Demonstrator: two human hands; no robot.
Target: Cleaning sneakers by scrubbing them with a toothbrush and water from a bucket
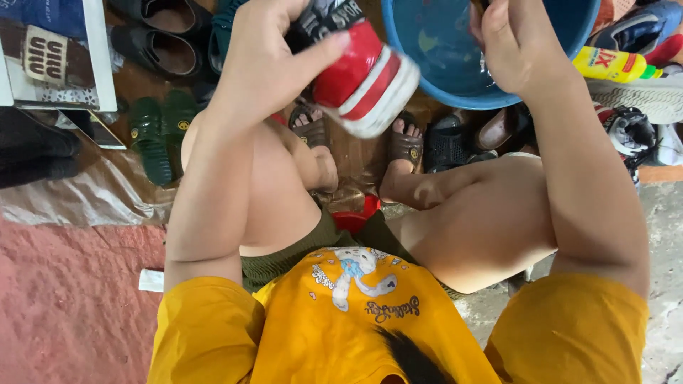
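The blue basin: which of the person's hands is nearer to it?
Right. The right hand is at the blue basin, overlapping its rim, while the left hand grips the red and white shoe beside it.

Red mat (71, 299), grey concrete floor (665, 235)

Sneaker (359, 78) in the left hand (263, 67) is showing a glossy red upper, smooth like coated synthetic, over a matt white rubbery sole. Blue basin (441, 64) is looking like smooth plastic, wet and shining inside. Green clogs (153, 131) are reading as matt moulded rubber or plastic (cannot tell which). Yellow bottle (612, 65) is showing glossy plastic. Clear sheet (85, 195) is lying crinkled and shiny. Yellow shirt (320, 327) is looking like soft matt cloth.
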